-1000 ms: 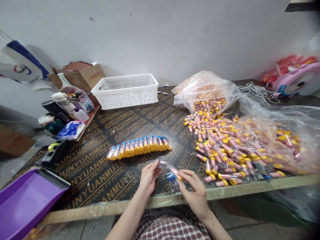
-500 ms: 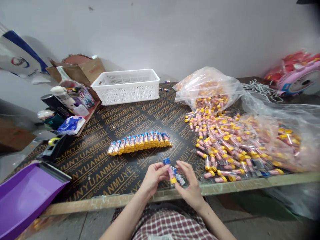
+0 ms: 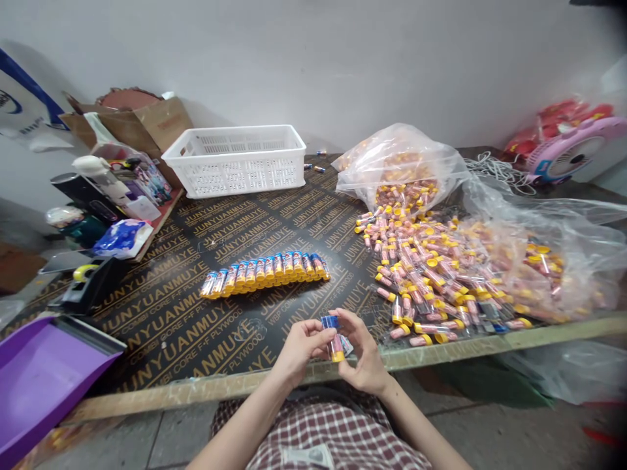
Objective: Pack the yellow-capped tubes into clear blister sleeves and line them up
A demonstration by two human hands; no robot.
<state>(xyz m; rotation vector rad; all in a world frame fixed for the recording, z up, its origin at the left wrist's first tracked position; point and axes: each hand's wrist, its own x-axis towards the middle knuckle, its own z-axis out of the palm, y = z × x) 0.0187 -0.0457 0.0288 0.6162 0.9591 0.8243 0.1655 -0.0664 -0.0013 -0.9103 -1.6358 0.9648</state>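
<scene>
A pale, plain wall (image 3: 313,65) rises behind a dark worktop (image 3: 274,222) printed with rows of gold lettering and edged along the front with a lighter strip. Near the middle of the front edge, the left hand (image 3: 300,347) pinches a small tube (image 3: 336,347) between thumb and fingers; the tube is pink in the middle, blue at the upper end and yellow at the lower end. The right hand (image 3: 363,356) curves around its other side, fingertips by the blue end and thumb by the yellow one, though whether it grips cannot be told. Beyond the hands, a slightly curved row of blue-and-yellow tubes (image 3: 267,271) lies side by side. To the right spreads a loose heap of pink tubes with yellow caps (image 3: 421,267), reaching back into a clear plastic bag (image 3: 416,147). A white perforated crate (image 3: 240,175) sits near the wall. At the left are a purple dustpan (image 3: 44,385) and a black tape dispenser (image 3: 88,287); a pink fan (image 3: 568,156) stands at the far right.
</scene>
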